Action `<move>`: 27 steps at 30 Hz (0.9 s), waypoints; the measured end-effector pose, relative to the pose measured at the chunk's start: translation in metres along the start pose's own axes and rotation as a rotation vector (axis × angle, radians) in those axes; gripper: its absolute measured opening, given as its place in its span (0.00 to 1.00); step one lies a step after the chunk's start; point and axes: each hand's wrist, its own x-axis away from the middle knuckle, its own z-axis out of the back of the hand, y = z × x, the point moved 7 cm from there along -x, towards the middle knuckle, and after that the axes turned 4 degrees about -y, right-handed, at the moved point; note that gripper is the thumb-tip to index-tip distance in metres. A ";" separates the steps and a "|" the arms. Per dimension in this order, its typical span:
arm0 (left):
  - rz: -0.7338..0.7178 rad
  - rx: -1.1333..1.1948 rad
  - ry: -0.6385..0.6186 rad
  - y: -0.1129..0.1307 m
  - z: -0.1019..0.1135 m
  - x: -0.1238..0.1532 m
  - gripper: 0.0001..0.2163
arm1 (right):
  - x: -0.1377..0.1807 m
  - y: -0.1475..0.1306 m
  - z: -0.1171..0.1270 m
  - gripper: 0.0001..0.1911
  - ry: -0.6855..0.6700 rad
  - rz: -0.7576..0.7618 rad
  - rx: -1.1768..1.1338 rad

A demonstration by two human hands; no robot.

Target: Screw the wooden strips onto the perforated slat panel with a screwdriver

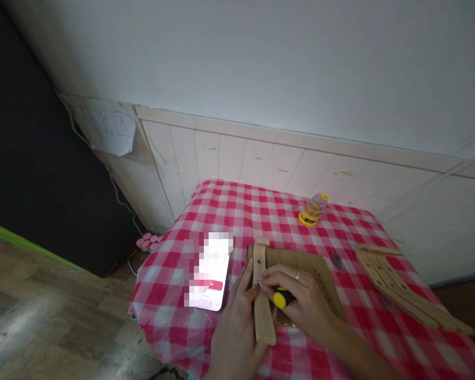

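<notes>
Probably a room in a home, though a small workroom is possible: a red-and-white checked tabletop (241, 211) at lower centre, scuffed white panelling (229, 158) across the middle, a wood-look floor (55, 311) at lower left, a marked paper (113, 132) at left. The yellow-ended tool (279, 298) at lower centre and wooden strips (406, 298) at lower right suggest handwork.

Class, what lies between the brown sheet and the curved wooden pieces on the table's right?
A few small, thin metal pieces lie there on the checked cloth, as the head view shows.
</notes>
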 end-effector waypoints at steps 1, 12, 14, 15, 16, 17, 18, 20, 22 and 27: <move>-0.002 0.003 0.006 0.000 0.000 0.000 0.26 | 0.000 0.000 0.000 0.13 0.002 0.002 0.003; -0.011 0.011 0.010 0.001 0.001 -0.001 0.26 | 0.002 -0.001 -0.002 0.13 -0.029 -0.005 0.043; -0.009 0.011 0.007 0.000 0.001 -0.001 0.26 | 0.002 0.000 -0.002 0.13 -0.037 -0.007 0.048; -0.010 0.013 0.005 0.000 0.001 -0.001 0.26 | 0.002 0.000 -0.002 0.14 -0.040 -0.010 0.055; -0.013 0.014 0.002 0.000 0.001 0.000 0.26 | 0.003 0.000 -0.002 0.15 -0.041 -0.011 0.062; -0.014 0.016 -0.001 0.000 0.001 0.000 0.27 | 0.003 0.000 -0.002 0.15 -0.045 -0.012 0.069; -0.013 0.016 -0.003 -0.001 0.001 0.000 0.27 | 0.004 0.000 -0.003 0.16 -0.048 -0.013 0.077; -0.009 0.020 -0.003 -0.002 0.000 0.001 0.27 | 0.005 0.000 -0.003 0.17 -0.055 -0.011 0.087; -0.002 0.028 -0.002 -0.002 0.000 0.000 0.27 | 0.005 -0.001 -0.003 0.18 -0.059 -0.007 0.090; 0.005 0.043 -0.007 -0.001 0.001 -0.002 0.26 | 0.004 0.000 -0.003 0.19 -0.075 -0.019 0.087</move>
